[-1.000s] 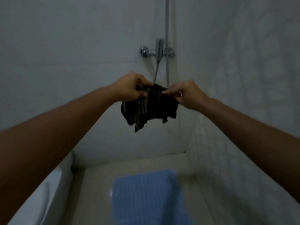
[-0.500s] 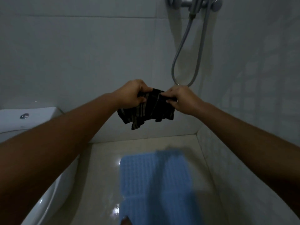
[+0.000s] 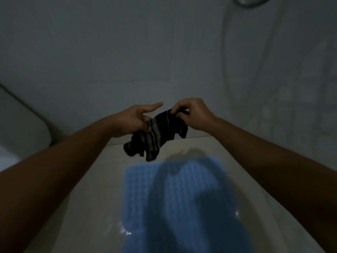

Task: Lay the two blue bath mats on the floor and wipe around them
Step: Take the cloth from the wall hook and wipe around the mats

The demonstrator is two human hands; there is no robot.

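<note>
1. Blue and faintly textured, the blue bath mat lies flat on the floor, running from near the back wall toward our feet. A broad shadow covers its middle and right part, so we cannot tell whether this is one mat or two laid end to end.
2. We hold a dark striped cloth in the air above the mat's far end. Our left hand pinches its lower left part between thumb and curled fingers, with the index finger pointing straight out. Our right hand pinches the upper edge with bent fingertips. The rest of the cloth hangs crumpled between and below the hands.
3. Around us, a white fixture with a rounded edge sits low on the left, too blurred to name. A shower hose loops down the wall at upper right. The right wall shows a pattern of small squares.
4. Our left forearm hides much of the floor on the left. Our right forearm hides the foot of the right wall. The hanging cloth overlaps the seam where the floor meets the back wall.
5. A narrow strip of bare floor separates the mat's far edge from the back wall. A wider pale band lies open on the mat's left. On the right only a thin strip shows. Bright glints mark the floor beside the mat's near left edge and its right edge.
</note>
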